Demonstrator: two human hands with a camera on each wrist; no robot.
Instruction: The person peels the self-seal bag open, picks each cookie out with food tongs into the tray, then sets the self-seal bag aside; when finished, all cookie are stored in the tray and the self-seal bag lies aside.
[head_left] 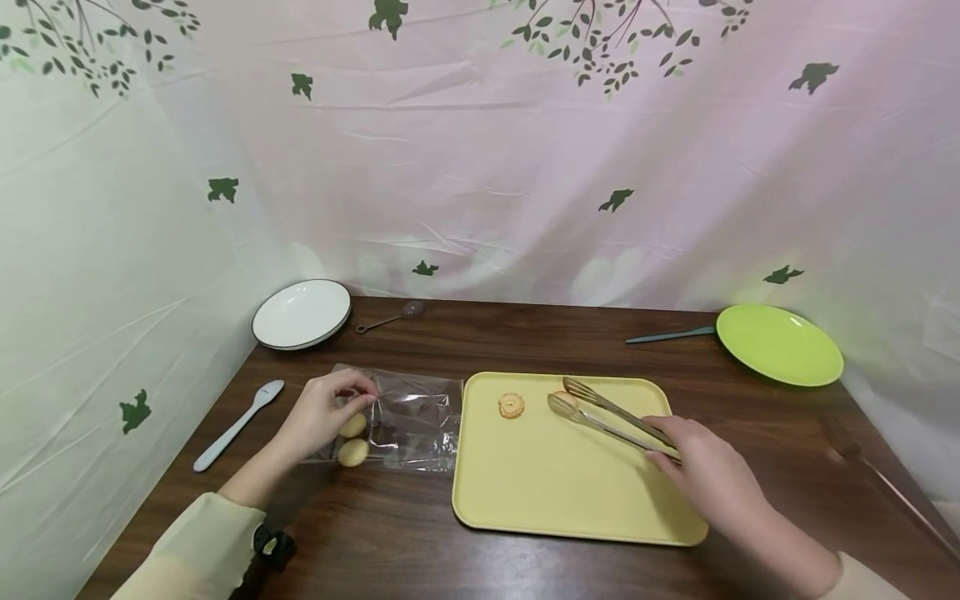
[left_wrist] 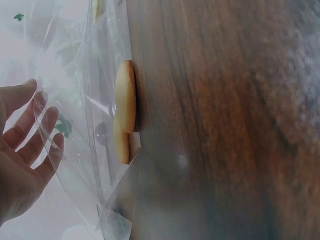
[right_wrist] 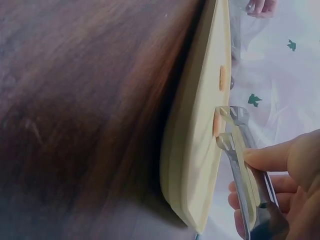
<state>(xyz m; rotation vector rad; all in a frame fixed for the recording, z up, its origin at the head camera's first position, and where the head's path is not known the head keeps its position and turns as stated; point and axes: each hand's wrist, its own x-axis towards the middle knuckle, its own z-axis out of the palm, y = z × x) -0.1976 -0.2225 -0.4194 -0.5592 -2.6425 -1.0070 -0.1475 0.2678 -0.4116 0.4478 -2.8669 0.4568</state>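
Note:
My left hand (head_left: 318,412) pinches the upper edge of a clear plastic bag (head_left: 420,412) at its left end and lifts the film. Two round, pale cookies (head_left: 353,452) lie inside the bag, as the left wrist view also shows. In my right hand (head_left: 712,471) is a pair of metal tongs (head_left: 618,423), tips pointing left and away. The tong tips stand on both sides of a cookie (right_wrist: 217,123) near the back of the yellow tray (head_left: 562,492). Further left on the tray lies a ridged cookie (head_left: 512,406) with a swirled top.
At the back left stands a white plate (head_left: 302,314) beside a dark measuring spoon (head_left: 393,317). A white spreader (head_left: 238,426) lies left of my left hand. On the right are a lime plate (head_left: 780,344), a teal-handled utensil (head_left: 670,335) and a copper-coloured utensil (head_left: 892,483).

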